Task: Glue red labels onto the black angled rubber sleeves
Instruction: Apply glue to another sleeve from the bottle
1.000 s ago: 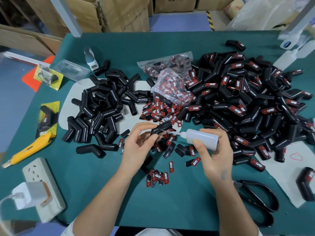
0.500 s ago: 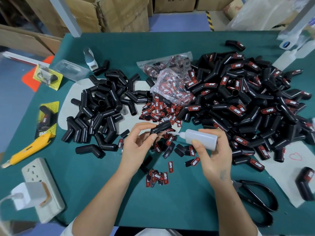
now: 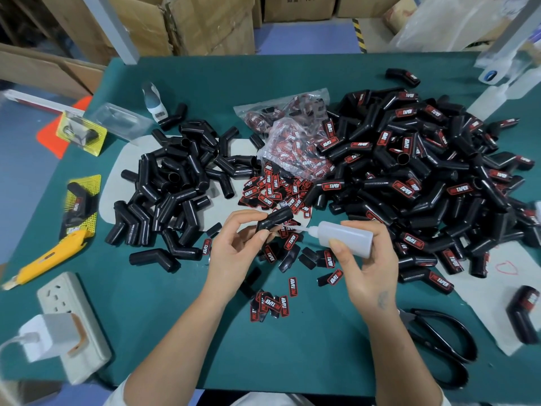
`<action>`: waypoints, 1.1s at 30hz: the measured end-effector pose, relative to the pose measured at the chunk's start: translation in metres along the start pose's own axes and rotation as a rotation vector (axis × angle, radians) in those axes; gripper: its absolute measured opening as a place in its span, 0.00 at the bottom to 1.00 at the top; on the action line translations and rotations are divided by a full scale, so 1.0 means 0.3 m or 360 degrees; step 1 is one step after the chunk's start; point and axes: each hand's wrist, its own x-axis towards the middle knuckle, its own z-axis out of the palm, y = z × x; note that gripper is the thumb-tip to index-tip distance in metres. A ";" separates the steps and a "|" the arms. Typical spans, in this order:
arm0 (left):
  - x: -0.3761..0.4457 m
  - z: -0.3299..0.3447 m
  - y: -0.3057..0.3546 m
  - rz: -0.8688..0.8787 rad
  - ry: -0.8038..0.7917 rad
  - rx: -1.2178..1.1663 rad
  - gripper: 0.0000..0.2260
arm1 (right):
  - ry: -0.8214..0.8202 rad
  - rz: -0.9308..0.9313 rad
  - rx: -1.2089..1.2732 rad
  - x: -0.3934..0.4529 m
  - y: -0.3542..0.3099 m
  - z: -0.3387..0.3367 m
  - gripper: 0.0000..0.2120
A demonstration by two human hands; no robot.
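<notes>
1. Left hand (image 3: pixel 234 253) pinches a bare angled sleeve (image 3: pixel 273 219) just below the loose label heap (image 3: pixel 275 190);
2. Right hand (image 3: pixel 366 265) grips the glue bottle (image 3: pixel 345 238), nozzle at the sleeve; squeeze gently, one thin bead.

The rubber sleeve (image 3: pixel 273 219) in my left hand (image 3: pixel 234 253) looked smooth and faintly glossy. The glue bottle (image 3: pixel 345 238) was translucent, matt plastic. The labels (image 3: pixel 272 189) shone slightly, and the green tabletop (image 3: pixel 307 347) looked matt.

bare forearms, perhaps white sleeve (image 3: pixel 117 397), small wrist mark
</notes>
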 end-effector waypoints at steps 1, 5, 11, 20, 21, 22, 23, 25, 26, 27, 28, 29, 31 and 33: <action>0.001 0.001 0.001 0.0012 -0.0003 -0.0005 0.11 | 0.0010 0.0012 0.0002 -0.001 0.002 -0.002 0.13; 0.004 0.001 0.009 0.0072 0.0002 0.0027 0.11 | 0.0028 0.0028 0.0011 0.000 0.009 -0.002 0.13; 0.005 0.002 0.012 0.0126 -0.0024 0.0041 0.12 | 0.0019 0.0009 -0.0010 -0.001 0.008 -0.006 0.13; 0.004 0.000 0.002 0.0178 -0.0026 0.0057 0.10 | 0.0021 -0.0001 -0.0007 -0.001 0.006 -0.003 0.12; 0.003 0.001 0.002 0.0190 -0.0026 0.0059 0.10 | 0.0013 -0.0001 -0.0009 -0.002 0.006 -0.001 0.12; 0.002 0.002 0.003 0.0201 -0.0028 0.0063 0.10 | 0.0005 -0.0003 -0.0009 -0.002 0.005 0.001 0.13; 0.002 0.002 0.004 0.0208 -0.0030 0.0068 0.10 | 0.0001 -0.0009 -0.0011 -0.003 0.005 0.001 0.13; 0.002 0.002 0.006 0.0206 -0.0029 0.0066 0.10 | 0.0009 -0.0025 -0.0017 -0.002 0.005 -0.003 0.14; 0.003 0.001 0.006 0.0204 -0.0027 0.0064 0.10 | 0.0014 -0.0027 -0.0016 -0.001 0.004 -0.005 0.14; 0.003 0.000 0.005 0.0206 -0.0027 0.0065 0.10 | 0.0015 -0.0024 -0.0013 -0.001 0.004 -0.006 0.13; 0.004 0.000 0.003 0.0209 -0.0029 0.0067 0.11 | 0.0012 -0.0021 -0.0011 -0.001 0.002 -0.005 0.13; 0.003 0.001 0.002 0.0210 -0.0033 0.0066 0.11 | 0.0009 -0.0023 -0.0016 -0.002 0.001 -0.003 0.14; 0.003 0.003 0.001 0.0212 -0.0039 0.0065 0.13 | 0.0009 -0.0033 -0.0031 -0.002 -0.002 -0.001 0.14; 0.003 0.004 0.004 0.0226 -0.0040 0.0075 0.15 | 0.0022 -0.0033 -0.0025 -0.001 -0.003 -0.003 0.14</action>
